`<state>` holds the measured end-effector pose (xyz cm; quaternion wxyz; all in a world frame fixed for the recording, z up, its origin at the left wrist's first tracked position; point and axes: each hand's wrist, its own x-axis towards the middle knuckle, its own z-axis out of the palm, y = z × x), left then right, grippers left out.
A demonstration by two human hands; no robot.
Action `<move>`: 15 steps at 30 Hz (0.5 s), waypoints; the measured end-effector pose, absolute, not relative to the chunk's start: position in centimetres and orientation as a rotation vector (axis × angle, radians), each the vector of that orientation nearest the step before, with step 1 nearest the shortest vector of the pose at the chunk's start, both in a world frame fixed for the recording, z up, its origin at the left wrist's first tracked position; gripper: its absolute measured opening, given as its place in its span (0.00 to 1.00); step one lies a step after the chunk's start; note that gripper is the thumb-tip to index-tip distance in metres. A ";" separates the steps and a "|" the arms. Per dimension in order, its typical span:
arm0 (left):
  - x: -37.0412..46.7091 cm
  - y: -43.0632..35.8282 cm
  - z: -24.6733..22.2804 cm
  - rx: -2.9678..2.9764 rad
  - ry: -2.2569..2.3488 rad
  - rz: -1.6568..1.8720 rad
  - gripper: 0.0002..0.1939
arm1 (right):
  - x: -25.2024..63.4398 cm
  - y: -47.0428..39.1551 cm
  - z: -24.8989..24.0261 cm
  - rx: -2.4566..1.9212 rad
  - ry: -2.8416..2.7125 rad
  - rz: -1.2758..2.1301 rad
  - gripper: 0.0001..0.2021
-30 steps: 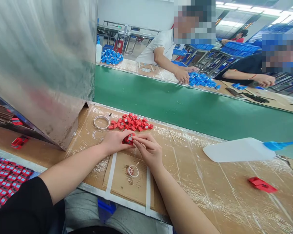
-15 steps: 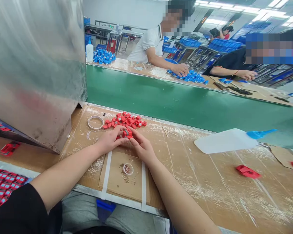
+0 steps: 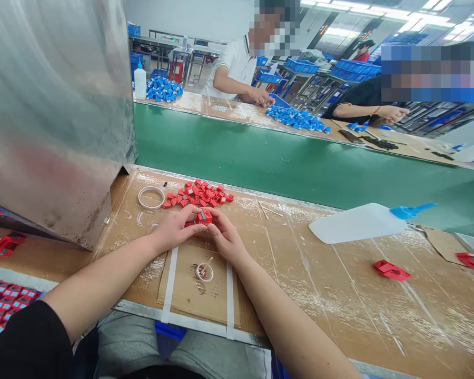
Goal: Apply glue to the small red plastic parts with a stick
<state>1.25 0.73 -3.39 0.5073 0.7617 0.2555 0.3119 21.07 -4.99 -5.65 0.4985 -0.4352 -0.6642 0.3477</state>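
Both of my hands meet on one small red plastic part (image 3: 204,216) with a grey face, held just above the cardboard-covered bench (image 3: 300,273). My left hand (image 3: 176,227) pinches it from the left and my right hand (image 3: 225,238) from the right. Right behind it lies a loose pile of the same red parts (image 3: 199,193). A small ring of tape with a stick (image 3: 204,271) lies on the cardboard just below my hands.
A white tape ring (image 3: 151,197) lies left of the pile. A white squeeze bottle with a blue nozzle (image 3: 363,222) lies on its side at the right, near a red piece (image 3: 391,270). A metal housing (image 3: 55,105) stands left; a green conveyor belt (image 3: 300,163) runs behind, where two other people handle blue parts (image 3: 296,118).
My hands have stayed together on the red part and turned it slightly. The view has shifted a little, so everything sits further left and lower in the picture. Across the belt, a person's hand pulled back.
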 end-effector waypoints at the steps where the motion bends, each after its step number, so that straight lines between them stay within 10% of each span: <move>1: 1.3 0.7 -3.4 1.840 0.622 0.765 0.22 | 21.0 -4.9 -5.7 -1.061 -1.600 0.844 0.25; 15: 1.9 2.4 -3.5 1.505 0.681 0.622 0.32 | 21.8 -3.2 -3.4 -0.820 -1.891 0.366 0.23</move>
